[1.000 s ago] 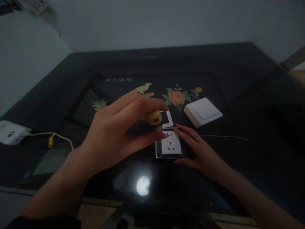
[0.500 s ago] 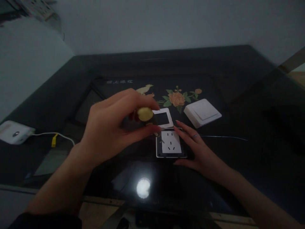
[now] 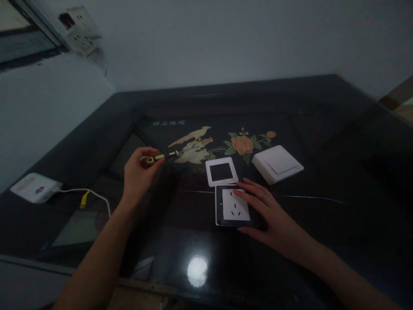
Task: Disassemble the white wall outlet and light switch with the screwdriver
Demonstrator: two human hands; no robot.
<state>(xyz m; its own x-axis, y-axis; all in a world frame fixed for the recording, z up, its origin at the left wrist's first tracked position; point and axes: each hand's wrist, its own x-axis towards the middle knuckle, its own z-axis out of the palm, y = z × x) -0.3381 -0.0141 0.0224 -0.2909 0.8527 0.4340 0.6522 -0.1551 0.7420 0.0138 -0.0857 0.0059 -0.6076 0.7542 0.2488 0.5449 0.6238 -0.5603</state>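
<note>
My left hand (image 3: 141,173) is closed around the yellow-and-black handle of a screwdriver (image 3: 161,157), well to the left of the wall socket. Its thin shaft points right, over the bird picture on the table. The wall socket (image 3: 235,212) lies face up, its white slotted centre set in a dark surround; a screw shows at the left side. My right hand (image 3: 267,211) grips the socket from the right, fingers over the upper part and thumb by the lower edge, partly covering its right side. A white cover frame (image 3: 209,173) lies flat just behind the socket.
A white switch with a thick box (image 3: 278,164) lies to the right. At the far left a white device (image 3: 34,188) trails a white cable (image 3: 100,194) with a yellow tag (image 3: 84,199). The dark glossy table (image 3: 180,245) meets a wall behind.
My left hand has drawn the screwdriver away from the socket to the left and tilted it sideways. My right-hand fingers now lie further over the socket face. The camera view has shifted.
</note>
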